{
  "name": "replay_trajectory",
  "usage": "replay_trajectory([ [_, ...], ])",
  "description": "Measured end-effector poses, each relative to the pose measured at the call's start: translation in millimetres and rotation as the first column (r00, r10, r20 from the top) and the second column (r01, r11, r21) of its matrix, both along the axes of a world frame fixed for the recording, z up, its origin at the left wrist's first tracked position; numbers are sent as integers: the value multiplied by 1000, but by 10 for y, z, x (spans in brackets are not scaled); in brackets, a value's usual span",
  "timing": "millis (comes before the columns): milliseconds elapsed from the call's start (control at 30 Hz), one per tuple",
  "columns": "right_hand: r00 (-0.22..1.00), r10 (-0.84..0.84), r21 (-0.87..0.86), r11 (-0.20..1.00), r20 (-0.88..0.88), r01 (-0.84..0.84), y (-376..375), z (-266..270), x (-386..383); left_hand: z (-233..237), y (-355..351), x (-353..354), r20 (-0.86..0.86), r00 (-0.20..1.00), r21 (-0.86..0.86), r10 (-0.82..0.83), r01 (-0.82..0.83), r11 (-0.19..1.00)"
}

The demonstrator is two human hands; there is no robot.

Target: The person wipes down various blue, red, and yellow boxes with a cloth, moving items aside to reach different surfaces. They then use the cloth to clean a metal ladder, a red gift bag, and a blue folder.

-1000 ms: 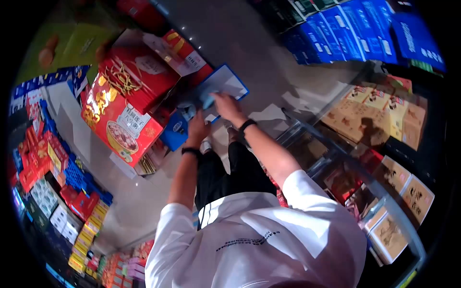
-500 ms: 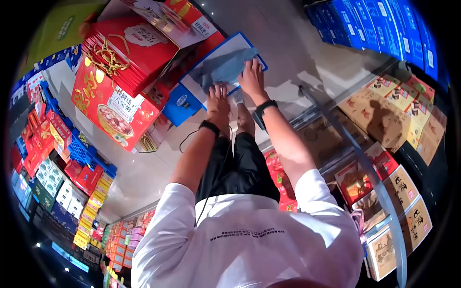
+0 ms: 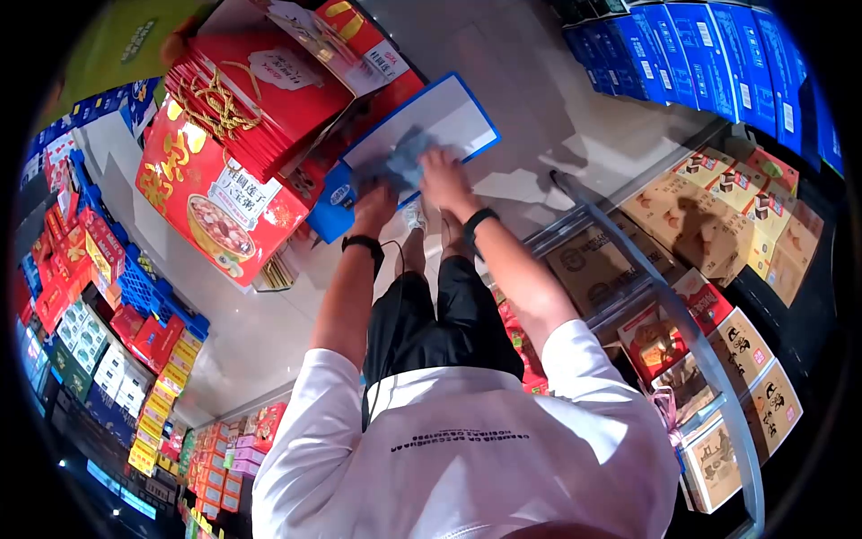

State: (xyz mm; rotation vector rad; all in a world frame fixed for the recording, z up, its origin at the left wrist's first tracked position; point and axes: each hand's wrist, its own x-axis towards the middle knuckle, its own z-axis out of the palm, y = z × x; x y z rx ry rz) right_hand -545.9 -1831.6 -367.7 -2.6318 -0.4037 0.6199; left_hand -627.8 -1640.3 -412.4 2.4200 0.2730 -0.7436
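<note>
Grey-blue cloth (image 3: pixel 409 153) lay on blue-edged white panel (image 3: pixel 451 111), upper centre of frame. Right hand (image 3: pixel 444 184) touched cloth; left hand (image 3: pixel 375 207) was near panel's lower edge. Could not tell whether fingers grasped.

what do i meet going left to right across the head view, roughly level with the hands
Blue plastic pallet, red porridge carton, left hand, grey-blue cloth, right hand, grey metal frame, stacked tan cartons.
</note>
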Motion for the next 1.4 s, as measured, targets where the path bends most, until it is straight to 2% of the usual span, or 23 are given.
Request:
replay_trajectory([
  [33,995,-64,-8,998,81,65,-70,-69,194,-66,2,103,100,995,-56,12,-6,998],
  [67,979,-127,-10,991,162,130,-155,-144,403,-104,-56,192,92,996,-59,15,-9,998],
  [133,993,-108,-65,992,56,112,-319,-224,787,-190,-295,321,209,969,-183,128,-89,979],
  [267,1000,-13,-140,990,15,15,-335,-265,1103,-255,-658,435,68,966,-218,248,-228,949],
  [333,977,-193,-149,973,-88,178,-292,-223,979,-169,-719,332,-80,979,-135,188,-198,971],
  [367,982,-175,-174,971,-66,161,-301,-174,856,269,-718,361,-236,961,-31,147,-159,987],
  [433,969,-174,-184,973,-176,141,-324,-10,574,236,-763,76,-292,952,147,88,-46,988],
  [467,989,-111,-154,983,-94,96,-370,-15,345,45,-760,-131,-264,959,162,104,-62,985],
  [500,992,-101,-190,978,-77,85,-398,-93,133,236,-752,-114,-317,943,168,107,-55,984],
  [600,964,-86,-232,972,-252,26,-381,-71,-301,162,-738,-279,-323,933,172,159,-108,979],
  [733,934,-52,-199,980,-352,-21,-215,-81,-360,196,-627,-193,-317,927,161,199,-154,975],
  [800,923,-34,-161,987,-384,-31,-178,-44,-224,44,-485,-169,-163,956,109,245,-230,967],
  [833,923,-15,-172,983,-386,-56,-202,-5,-131,127,-478,-85,-168,949,99,268,-254,962],
  [900,911,5,-158,984,-413,-78,-227,34,97,231,-405,90,64,963,148,261,-268,952],
  [933,934,-33,-147,989,-356,-22,-274,1,219,126,-420,121,62,959,137,277,-283,949],
  [1000,942,-184,-155,977,-281,145,-387,-61,502,-73,-447,206,196,958,83,209,-229,970],
  [1033,943,-183,-165,976,-277,141,-443,-36,649,-21,-488,291,306,928,17,212,-228,973],
  [1067,944,-237,-172,965,-230,200,-480,-8,805,46,-552,373,309,926,10,216,-231,973],
  [1133,941,-291,-171,950,-175,262,-478,-10,905,285,-656,519,149,905,-91,399,-389,917],
  [1200,940,-319,-227,931,-119,287,-465,-74,904,286,-682,411,214,915,-34,342,-343,939],
  [1300,919,-369,-324,893,-138,311,-330,-277,426,307,-553,220,154,909,-96,386,-375,922],
  [1367,829,-289,-313,938,-480,146,-23,-81,154,302,-478,-28,92,899,-30,428,-428,903],
  [1400,799,-101,-163,987,-593,4,16,-390,-173,206,-429,-202,46,892,21,450,-451,892],
])
